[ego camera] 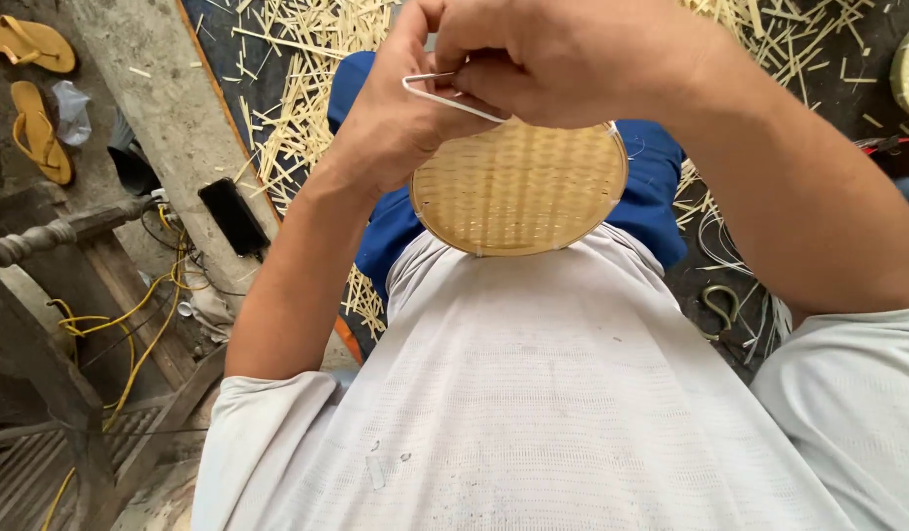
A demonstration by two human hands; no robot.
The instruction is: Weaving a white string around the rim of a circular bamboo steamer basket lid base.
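Your left hand point(395, 118) and right hand point(553, 54) both pinch a thin white strip point(445, 96) at the far rim of the round woven tray point(518, 192) resting against your belly.

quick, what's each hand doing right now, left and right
Left hand: closed, pinching a thin white strip at the woven bamboo tray rim.
Right hand: closed, fingers curled on the same strip at the rim.

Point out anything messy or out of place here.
Pale bamboo splinters lie strewn over the dark floor behind the round woven bamboo tray, and a yellow cable trails loosely across the wooden frame at left.
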